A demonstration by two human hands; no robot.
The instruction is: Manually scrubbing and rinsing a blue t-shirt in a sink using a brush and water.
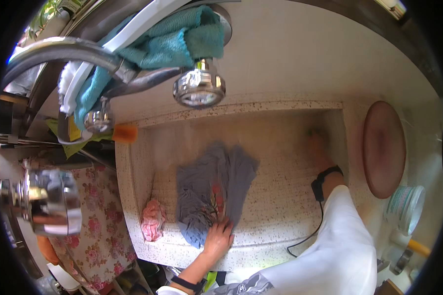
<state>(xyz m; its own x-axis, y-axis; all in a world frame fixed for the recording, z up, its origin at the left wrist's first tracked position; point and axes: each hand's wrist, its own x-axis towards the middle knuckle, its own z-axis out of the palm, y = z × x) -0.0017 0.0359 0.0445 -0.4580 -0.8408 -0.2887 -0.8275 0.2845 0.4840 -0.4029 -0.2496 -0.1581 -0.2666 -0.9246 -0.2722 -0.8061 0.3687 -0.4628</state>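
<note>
A grey cloth garment [206, 184] with a red printed or stitched pattern lies spread in a speckled stone sink basin [280, 206]. My left hand [219, 239] rests on the garment's near edge, fingers fairly straight; whether it grips any fabric is unclear. Towards the basin's far right corner reaches my right hand [316, 142], blurred and in shade, by something small and green [310, 131]; its fingers cannot be made out. A crumpled pink cloth [153, 221] sits at the basin's near left corner. Both wrists wear black straps.
Chrome taps [199, 88] and a teal towel [203, 37] overhang the far left. An orange sponge [125, 133] is on the left rim. At right stand a reddish oval board or lid [384, 149] and a white tub [405, 209]. A black cord [306, 239] hangs from my right wrist.
</note>
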